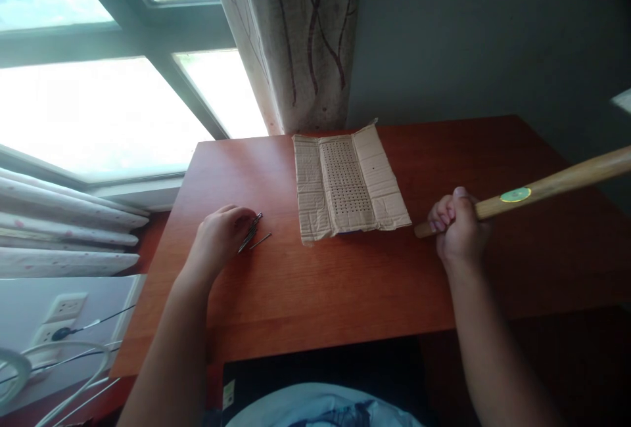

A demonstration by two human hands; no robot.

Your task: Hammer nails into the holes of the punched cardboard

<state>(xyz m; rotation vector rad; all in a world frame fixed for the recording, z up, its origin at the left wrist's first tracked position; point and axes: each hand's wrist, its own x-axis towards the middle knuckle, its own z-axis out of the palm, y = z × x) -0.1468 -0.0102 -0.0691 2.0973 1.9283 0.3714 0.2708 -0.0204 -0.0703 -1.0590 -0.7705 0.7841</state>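
Note:
My left hand (221,235) is at the left part of the table, its fingers curled down at a small bunch of nails (250,232). The fingertips are partly hidden. One loose nail (261,241) lies just right of the bunch. My right hand (459,230) is wrapped round the wooden handle of a hammer (557,185), near the handle's end. A green oval sticker is on the handle, which slants up to the right; the head is out of view. Between my hands a creased cardboard sheet (309,190) carries a central panel with rows of small holes.
The reddish-brown wooden table (315,295) stands against a wall and a patterned curtain (320,39). A bright window (98,112) is at the left. Below it are a wall socket (66,307) with a plug and looped white cables (106,355).

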